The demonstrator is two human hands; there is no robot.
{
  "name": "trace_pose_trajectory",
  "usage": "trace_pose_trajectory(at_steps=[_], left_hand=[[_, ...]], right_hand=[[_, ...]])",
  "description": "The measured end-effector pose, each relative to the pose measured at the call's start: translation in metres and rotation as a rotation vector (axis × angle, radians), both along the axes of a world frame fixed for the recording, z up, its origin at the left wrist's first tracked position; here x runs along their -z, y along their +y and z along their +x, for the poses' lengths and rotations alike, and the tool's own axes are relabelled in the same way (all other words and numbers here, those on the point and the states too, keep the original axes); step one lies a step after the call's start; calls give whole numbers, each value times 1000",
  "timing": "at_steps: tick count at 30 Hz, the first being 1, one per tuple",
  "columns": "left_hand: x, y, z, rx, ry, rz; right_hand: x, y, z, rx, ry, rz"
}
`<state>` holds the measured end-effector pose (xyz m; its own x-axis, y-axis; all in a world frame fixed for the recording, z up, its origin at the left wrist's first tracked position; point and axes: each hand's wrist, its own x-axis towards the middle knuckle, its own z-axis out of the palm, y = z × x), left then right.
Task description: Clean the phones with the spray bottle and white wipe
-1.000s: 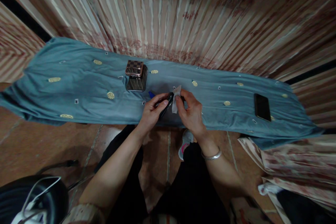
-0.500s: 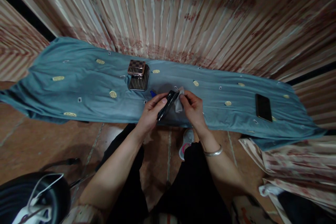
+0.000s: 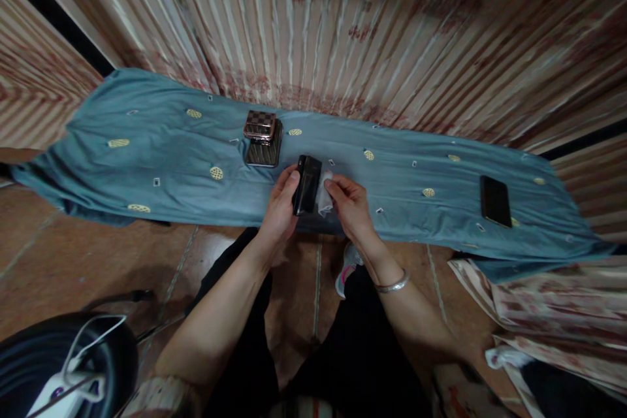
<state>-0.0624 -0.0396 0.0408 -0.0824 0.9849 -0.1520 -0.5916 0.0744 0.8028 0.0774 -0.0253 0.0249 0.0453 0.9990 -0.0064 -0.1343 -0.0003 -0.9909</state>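
Observation:
My left hand (image 3: 280,206) grips a black phone (image 3: 306,184) and holds it upright over the near edge of a blue-grey cloth (image 3: 147,157). Beside it, my right hand (image 3: 349,204) pinches a small white wipe (image 3: 323,192) against the phone's right side. A silver bangle (image 3: 390,285) sits on my right wrist. Both hands hover above the cloth, just in front of my knees in dark trousers.
Behind my hands a small checkered case (image 3: 260,126) lies stacked on a metallic box (image 3: 263,150). A second black phone (image 3: 495,201) lies flat on the cloth at the right. Striped patterned curtains (image 3: 343,26) hang behind. A dark round object with a white cable (image 3: 68,366) is at the lower left.
My left hand has turned the phone from tilted and edge-on to upright. My right hand has brought the wipe down onto the phone's side. A blue object beside my left hand is no longer visible.

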Motion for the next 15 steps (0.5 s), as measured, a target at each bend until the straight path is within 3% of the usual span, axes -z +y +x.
trace_pose_trajectory(at_steps=[8,15], left_hand=[[-1,7,-9,-88,-42,-20],[-5,7,-17,-47,-104,-139]], right_hand=[[1,-19,-15,-107,12,-71],[5,-29,-19,-143,53,-112]])
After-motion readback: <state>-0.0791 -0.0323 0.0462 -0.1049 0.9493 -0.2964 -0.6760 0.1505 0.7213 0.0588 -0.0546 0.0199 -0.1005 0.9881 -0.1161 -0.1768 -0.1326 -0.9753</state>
